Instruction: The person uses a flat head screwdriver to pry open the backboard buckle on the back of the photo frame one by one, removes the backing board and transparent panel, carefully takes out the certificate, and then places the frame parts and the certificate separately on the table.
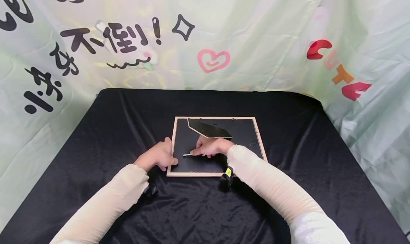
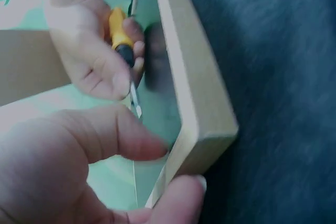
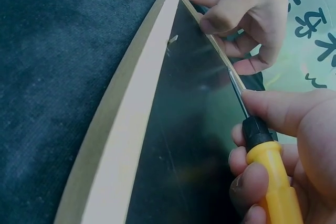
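A light wooden picture frame point(image 1: 198, 174) lies face down on the black cloth, its dark backing board point(image 1: 241, 128) showing. From the backing a dark stand flap point(image 1: 208, 129) sticks up at a slant. My left hand point(image 1: 159, 154) holds the frame's left side near the near corner, thumb over the inner edge. Over the backing, my right hand point(image 1: 214, 146) grips a screwdriver with a yellow handle point(image 3: 278, 182) and black collar. Its metal tip meets the left side's inner edge in the right wrist view. A small metal tab point(image 3: 172, 40) stands out from the near side's inner edge.
Black cloth point(image 1: 96, 155) covers the table around the frame. Behind it hangs a pale green printed curtain point(image 1: 266, 41) with dark writing and a pink heart. A dark wrist camera point(image 1: 226, 180) sits under the right forearm, close to the frame's near side.
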A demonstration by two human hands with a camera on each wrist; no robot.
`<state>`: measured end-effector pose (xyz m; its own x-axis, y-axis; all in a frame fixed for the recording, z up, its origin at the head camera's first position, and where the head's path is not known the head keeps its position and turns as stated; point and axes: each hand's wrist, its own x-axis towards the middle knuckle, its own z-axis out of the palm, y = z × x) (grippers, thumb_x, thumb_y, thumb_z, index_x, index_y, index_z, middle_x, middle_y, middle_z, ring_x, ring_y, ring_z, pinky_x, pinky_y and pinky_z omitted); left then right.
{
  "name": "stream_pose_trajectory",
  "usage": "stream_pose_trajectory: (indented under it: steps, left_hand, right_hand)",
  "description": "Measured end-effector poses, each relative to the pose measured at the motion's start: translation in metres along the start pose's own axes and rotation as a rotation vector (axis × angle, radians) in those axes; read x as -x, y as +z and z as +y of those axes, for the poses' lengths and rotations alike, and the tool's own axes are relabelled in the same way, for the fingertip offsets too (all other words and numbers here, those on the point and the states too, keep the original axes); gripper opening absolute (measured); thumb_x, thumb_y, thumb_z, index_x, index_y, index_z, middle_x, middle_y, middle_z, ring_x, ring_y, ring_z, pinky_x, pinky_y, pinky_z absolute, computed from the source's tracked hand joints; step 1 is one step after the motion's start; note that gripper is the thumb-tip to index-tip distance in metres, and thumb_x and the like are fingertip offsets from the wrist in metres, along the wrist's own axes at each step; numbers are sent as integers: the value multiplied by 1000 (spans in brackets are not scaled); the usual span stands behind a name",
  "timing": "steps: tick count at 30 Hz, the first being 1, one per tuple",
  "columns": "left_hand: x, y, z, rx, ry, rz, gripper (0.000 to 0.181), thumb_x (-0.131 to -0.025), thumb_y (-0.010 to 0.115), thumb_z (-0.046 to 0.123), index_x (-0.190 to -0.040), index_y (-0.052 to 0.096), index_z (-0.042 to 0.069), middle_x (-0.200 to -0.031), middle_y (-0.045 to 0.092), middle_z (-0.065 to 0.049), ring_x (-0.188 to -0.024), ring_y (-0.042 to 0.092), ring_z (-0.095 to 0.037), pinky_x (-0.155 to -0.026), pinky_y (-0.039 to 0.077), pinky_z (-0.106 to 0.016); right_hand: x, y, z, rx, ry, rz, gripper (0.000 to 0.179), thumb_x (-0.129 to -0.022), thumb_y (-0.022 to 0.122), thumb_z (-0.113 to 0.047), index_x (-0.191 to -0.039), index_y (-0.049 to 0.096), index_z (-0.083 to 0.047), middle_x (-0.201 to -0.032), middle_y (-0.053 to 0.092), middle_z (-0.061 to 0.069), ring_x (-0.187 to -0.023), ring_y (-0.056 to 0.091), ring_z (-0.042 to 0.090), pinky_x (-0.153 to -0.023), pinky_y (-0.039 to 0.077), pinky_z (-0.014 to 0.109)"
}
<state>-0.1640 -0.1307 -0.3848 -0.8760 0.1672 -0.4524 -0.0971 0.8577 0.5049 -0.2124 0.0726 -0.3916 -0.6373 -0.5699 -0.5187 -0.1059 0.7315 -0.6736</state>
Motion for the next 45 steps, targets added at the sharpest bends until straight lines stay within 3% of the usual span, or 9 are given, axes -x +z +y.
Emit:
stream_pose_trajectory:
  steps: [3, 8, 12, 19, 25, 32, 38, 40, 45]
  left_hand:
    - [0, 1, 2, -33, -9, 2, 59, -79, 73, 8, -118, 32, -10, -93, 50, -26, -45, 62, -20, -46, 53, -29]
    - [1, -2, -3, 47, 9, 3, 49, -79, 70, 2, -113, 37, -7, -87, 52, -21, -47, 63, -20, -47, 54, -30]
    - [2, -3, -8, 67, 51, 4, 42, -80, 69, 2, -109, 39, -3, -82, 55, -16, -48, 63, -20, -48, 55, -30]
    - [3, -3, -17, 124, 115, -18, 49, -81, 77, 3, -112, 39, -1, -79, 62, -12, -54, 64, -21, -51, 56, -33]
    - [3, -3, -23, 155, 154, -7, 49, -80, 77, 3, -110, 38, 0, -78, 57, -12, -49, 62, -21, -50, 55, -33]
    - [-1, -3, -22, 291, 104, -34, 44, -78, 69, -7, -107, 36, -1, -79, 55, -17, -54, 61, -22, -50, 56, -34]
    - [-3, -1, -21, 227, 98, 15, 37, -79, 67, -1, -104, 40, -1, -79, 58, -16, -51, 63, -21, -49, 55, -32]
    - [-4, -2, -26, 254, 132, -9, 37, -80, 66, -2, -104, 39, -2, -78, 58, -15, -52, 62, -20, -50, 56, -32]
    - [-6, -9, -43, 494, 177, -153, 38, -84, 65, -10, -109, 37, -4, -81, 58, -15, -65, 61, -20, -56, 57, -33]
  right_hand:
    - [0, 0, 0, 1, -1, 1, 32, -93, 65, -29, -69, 57, -9, -58, 48, 0, -45, 44, 11, -41, 32, 21]
    - [0, -1, 0, -1, 1, -2, 32, -93, 65, -28, -69, 58, -9, -58, 49, 0, -45, 44, 11, -41, 32, 21]
    - [0, -1, 0, -10, 1, -3, 32, -94, 64, -28, -68, 57, -10, -58, 48, 0, -45, 43, 11, -41, 33, 21]
    - [1, 0, -1, -26, 4, -3, 32, -93, 65, -29, -69, 57, -10, -58, 48, 0, -45, 43, 11, -42, 33, 22]
    - [1, -1, -1, -17, 4, 11, 32, -93, 65, -30, -70, 58, -9, -59, 49, 0, -45, 44, 11, -42, 34, 22]
    - [-1, -2, -1, -36, 3, -3, 32, -94, 64, -29, -70, 56, -9, -59, 48, 0, -45, 44, 11, -41, 33, 22]
    - [-2, -1, 0, -25, 4, 6, 32, -93, 65, -31, -71, 58, -9, -59, 49, 1, -45, 44, 11, -41, 34, 22]
    - [-3, -1, -1, -19, 8, 3, 31, -92, 66, -30, -71, 58, -9, -59, 49, 1, -45, 44, 11, -41, 33, 22]
    - [-5, 4, -8, 52, 7, 2, 34, -91, 68, -31, -67, 56, -10, -58, 49, 0, -45, 46, 12, -40, 32, 22]
